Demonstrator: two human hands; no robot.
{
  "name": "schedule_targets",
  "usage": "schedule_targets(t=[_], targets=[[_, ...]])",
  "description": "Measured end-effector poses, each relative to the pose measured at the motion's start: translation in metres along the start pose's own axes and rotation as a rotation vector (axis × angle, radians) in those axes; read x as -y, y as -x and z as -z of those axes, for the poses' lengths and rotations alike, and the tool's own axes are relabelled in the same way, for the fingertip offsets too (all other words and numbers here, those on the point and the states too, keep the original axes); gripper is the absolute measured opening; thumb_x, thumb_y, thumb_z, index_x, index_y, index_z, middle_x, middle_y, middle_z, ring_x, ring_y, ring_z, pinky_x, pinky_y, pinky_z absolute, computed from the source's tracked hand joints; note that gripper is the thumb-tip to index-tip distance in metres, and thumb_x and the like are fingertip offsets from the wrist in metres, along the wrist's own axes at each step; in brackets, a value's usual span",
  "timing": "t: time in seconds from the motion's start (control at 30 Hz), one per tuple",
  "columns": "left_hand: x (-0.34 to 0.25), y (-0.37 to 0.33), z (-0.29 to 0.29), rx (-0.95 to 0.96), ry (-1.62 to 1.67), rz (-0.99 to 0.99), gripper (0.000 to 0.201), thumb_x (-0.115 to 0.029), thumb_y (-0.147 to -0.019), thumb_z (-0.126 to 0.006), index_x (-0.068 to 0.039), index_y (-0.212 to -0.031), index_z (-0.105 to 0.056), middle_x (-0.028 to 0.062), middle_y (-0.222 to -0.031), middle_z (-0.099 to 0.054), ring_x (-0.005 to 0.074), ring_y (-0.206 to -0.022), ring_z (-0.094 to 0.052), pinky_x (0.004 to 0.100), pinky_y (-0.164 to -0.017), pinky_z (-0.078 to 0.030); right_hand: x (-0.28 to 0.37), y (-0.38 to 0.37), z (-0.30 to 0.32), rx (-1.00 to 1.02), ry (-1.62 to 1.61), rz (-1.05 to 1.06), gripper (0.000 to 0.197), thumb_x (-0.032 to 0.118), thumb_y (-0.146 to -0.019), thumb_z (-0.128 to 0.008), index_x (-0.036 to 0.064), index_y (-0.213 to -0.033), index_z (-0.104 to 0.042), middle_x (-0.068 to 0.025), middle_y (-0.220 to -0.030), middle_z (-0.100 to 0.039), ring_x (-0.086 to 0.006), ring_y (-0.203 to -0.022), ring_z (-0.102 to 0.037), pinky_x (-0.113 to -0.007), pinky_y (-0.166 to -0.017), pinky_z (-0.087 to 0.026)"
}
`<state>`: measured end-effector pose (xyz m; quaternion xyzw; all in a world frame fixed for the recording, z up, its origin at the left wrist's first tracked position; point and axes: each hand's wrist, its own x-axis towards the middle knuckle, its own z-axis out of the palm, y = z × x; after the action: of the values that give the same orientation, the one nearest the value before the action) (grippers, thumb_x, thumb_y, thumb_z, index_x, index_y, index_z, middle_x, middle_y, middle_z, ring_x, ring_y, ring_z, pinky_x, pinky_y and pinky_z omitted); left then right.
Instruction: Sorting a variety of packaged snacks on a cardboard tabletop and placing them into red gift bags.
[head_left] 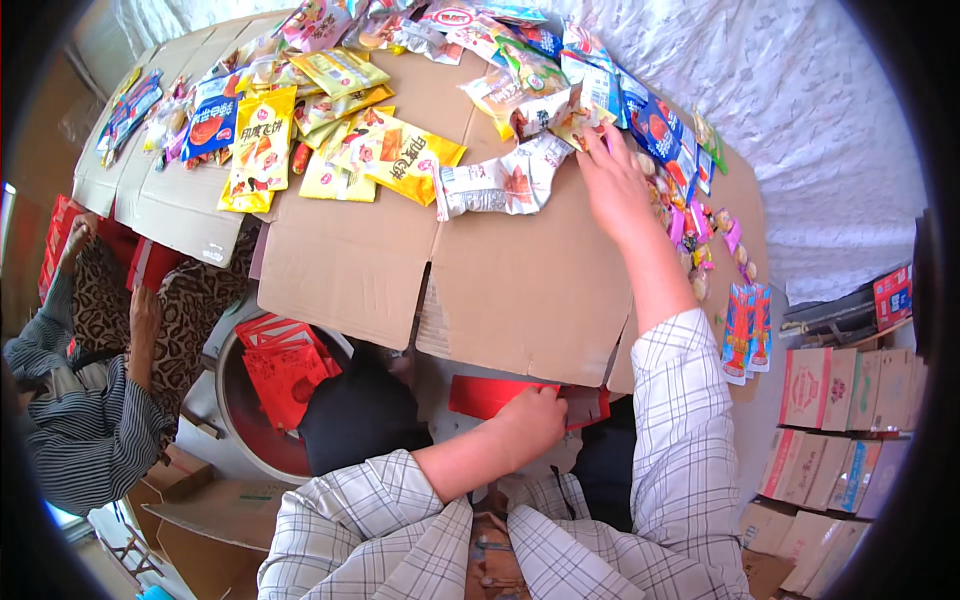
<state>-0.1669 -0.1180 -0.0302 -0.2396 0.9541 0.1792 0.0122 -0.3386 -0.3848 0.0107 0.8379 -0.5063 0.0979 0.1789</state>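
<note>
My left hand is closed on the edge of a flat red bag, held low in front of me beside the cardboard's near edge. My right arm reaches across the cardboard-covered table. The fingers of my right hand are bent around a small brown-and-yellow snack packet on the pile; my hand partly hides it. Close by lies a white snack packet, and blue packets are heaped beyond my hand. Small wrapped candies lie to its right.
Yellow packets and other snacks line the far side. Red-and-blue sticks lie at the right edge. A round basin holds several red bags. At left, a person in striped sleeves handles red bags. Cardboard boxes stand right.
</note>
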Motion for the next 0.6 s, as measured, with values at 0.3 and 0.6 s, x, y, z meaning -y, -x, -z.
schedule_targets(t=[0.3, 0.6], targets=[[0.001, -0.004, -0.004, -0.065, 0.034, 0.012, 0.016, -0.018, -0.083, -0.067, -0.01, -0.09, -0.078, 0.0062, -0.098, -0.066, 0.0279, -0.104, -0.064, 0.0375, -0.081, -0.058, -0.016, 0.004, 0.061, -0.307, -0.261, -0.038, 0.037, 0.002, -0.094, -0.058, -0.0024, -0.13, -0.064, -0.0206, -0.139, -0.059, -0.0383, -0.129, -0.054, -0.043, -0.11, -0.044], [0.013, 0.003, -0.001, -0.094, 0.007, -0.045, 0.013, -0.016, -0.083, -0.064, -0.01, -0.086, -0.075, 0.007, -0.1, -0.066, 0.0282, -0.105, -0.064, 0.039, -0.085, -0.057, -0.012, 0.129, 0.17, -0.27, -0.988, -0.421, 0.028, 0.002, -0.097, -0.065, -0.0016, -0.125, -0.07, -0.0129, -0.126, -0.064, -0.021, -0.106, -0.067, -0.03, -0.09, -0.055]])
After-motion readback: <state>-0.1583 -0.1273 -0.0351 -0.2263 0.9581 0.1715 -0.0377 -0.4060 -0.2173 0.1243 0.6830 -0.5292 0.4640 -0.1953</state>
